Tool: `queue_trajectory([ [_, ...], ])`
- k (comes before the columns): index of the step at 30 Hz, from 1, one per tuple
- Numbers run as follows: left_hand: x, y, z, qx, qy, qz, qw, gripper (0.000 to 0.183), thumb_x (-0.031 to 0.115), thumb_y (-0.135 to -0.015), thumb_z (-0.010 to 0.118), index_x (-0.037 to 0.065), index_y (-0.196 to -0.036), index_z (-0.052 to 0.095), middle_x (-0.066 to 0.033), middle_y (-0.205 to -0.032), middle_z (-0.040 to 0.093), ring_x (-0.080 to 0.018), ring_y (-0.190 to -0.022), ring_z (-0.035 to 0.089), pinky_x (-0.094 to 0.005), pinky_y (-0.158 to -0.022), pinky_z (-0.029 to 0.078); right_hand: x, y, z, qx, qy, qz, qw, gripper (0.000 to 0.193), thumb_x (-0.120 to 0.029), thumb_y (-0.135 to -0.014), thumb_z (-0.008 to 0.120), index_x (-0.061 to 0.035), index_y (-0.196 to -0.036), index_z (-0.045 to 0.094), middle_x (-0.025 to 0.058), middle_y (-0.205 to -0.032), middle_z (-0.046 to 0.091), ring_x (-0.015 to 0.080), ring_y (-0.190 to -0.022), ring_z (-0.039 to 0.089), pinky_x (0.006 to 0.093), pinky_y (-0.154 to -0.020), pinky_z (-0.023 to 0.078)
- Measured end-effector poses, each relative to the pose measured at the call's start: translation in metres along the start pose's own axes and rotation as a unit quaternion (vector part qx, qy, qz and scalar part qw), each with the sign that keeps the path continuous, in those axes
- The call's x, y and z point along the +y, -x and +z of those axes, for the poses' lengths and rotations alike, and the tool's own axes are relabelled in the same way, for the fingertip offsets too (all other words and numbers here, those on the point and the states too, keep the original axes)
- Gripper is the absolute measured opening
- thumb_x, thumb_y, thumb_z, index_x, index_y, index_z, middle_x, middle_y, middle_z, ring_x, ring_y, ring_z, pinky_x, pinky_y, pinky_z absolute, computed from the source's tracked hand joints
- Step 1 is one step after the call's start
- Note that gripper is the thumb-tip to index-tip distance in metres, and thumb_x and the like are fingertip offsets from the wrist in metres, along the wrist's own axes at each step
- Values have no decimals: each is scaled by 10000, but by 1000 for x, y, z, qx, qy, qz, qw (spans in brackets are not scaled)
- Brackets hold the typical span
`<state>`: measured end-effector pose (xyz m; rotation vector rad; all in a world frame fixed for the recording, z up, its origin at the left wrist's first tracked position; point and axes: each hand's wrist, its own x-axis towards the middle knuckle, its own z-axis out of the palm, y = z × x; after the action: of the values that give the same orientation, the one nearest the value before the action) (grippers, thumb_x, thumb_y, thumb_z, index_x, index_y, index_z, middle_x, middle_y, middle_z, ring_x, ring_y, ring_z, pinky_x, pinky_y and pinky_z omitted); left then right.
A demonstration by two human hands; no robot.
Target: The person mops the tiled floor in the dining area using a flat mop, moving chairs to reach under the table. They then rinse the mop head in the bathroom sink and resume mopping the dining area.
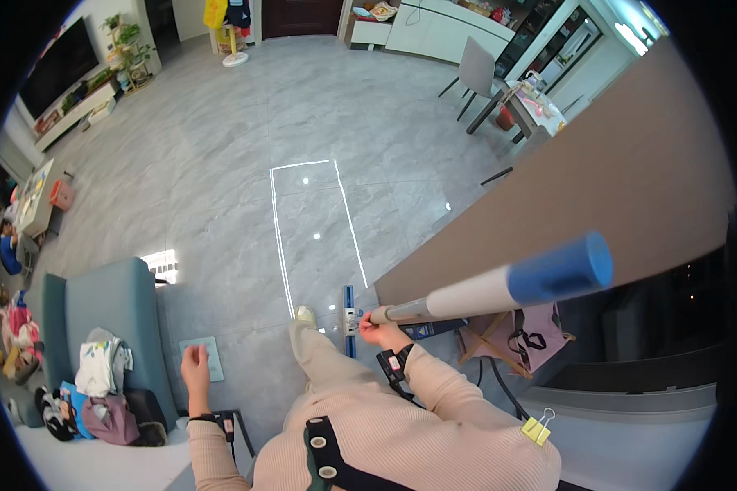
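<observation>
My right hand point(379, 329) is closed around the grey pole of a flat mop, low on the shaft. The pole's thick white and blue grip point(561, 268) slants up to the right, close to the camera. Just left of that hand, the narrow mop head point(350, 321), blue with a pale middle, rests on the floor near my shoe point(305, 315). My left hand point(195, 368) hangs at my left side with its fingers curled in and nothing visible in them. Beneath it, a pale teal square panel point(211, 358) lies on the floor.
A teal sofa point(110, 299) with piled clothes point(102, 364) stands at left. On the right, a brown wall or panel point(581, 176) rises beside a pink folding-frame basket point(520, 335). Grey tiles point(213, 155) stretch ahead to a chair point(477, 69), a table point(540, 106) and white cabinets point(446, 33).
</observation>
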<state>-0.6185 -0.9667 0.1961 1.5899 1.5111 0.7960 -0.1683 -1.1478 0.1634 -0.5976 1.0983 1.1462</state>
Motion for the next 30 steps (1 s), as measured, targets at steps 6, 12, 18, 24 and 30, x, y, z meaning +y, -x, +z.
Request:
queue_trajectory([
  [6,280,-131,42,-5,-93,453,887,153,103,-745,679,62,-865,595,-84,-902,595,-267,-798,577,-372,-721,464,24,-37,120,9,-18,-18,1000,127,-217,-799,542,-118,-796,462,3,-643,451,140,-529,463,268,-429,293],
  [12,487,-192,82,-70,12,856,513,131,211,-769,649,130,-864,610,-38,-983,614,-188,-958,572,-306,-880,458,18,-110,193,-16,-2,-71,997,97,-214,-812,524,-125,-808,485,-1,-658,460,124,-541,426,239,-436,286],
  [18,598,-291,182,2,-89,950,300,165,153,-847,506,84,-964,600,-42,-1104,602,-126,-1123,515,-291,-1069,339,-15,-178,252,-55,38,-207,976,80,-185,-804,552,-133,-817,493,-6,-657,465,110,-542,430,237,-438,283],
  [24,637,-400,224,47,-127,967,214,193,241,-892,465,104,-954,586,-20,-1041,591,-119,-1051,516,-276,-1061,301,-43,-226,334,-53,-149,-145,977,157,-221,-797,607,-125,-827,487,12,-699,469,139,-575,439,260,-476,322],
  [30,682,-493,268,47,-67,967,243,272,375,-923,461,149,-849,592,40,-904,593,-97,-935,538,-306,-1078,232,-51,-218,421,-125,159,-379,903,190,-257,-802,588,-106,-851,485,49,-749,494,172,-602,448,283,-487,346],
])
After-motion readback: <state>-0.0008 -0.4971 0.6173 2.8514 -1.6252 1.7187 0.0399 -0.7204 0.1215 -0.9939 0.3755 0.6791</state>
